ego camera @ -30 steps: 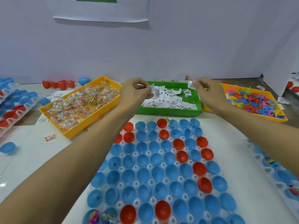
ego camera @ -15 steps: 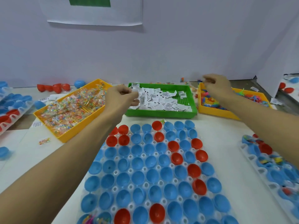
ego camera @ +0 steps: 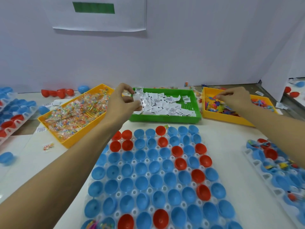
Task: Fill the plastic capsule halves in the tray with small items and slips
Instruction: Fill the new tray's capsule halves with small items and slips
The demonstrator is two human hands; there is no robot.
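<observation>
White desk [ego camera: 231, 146] under a pale wall carries the capsule tray [ego camera: 153, 179], its blue and red halves mostly empty, directly below both wrists. Left hand [ego camera: 123, 103] pinches white slips [ego camera: 137, 98] at the near-left corner of the green bin [ego camera: 165, 119]. Right hand [ego camera: 234, 99], fingers curled, picks among coloured toys [ego camera: 216, 108] in the right yellow bin [ego camera: 227, 119]; whether it grips one I cannot tell. Likely the left, nearer the tray's far rows, draws back toward the body first.
</observation>
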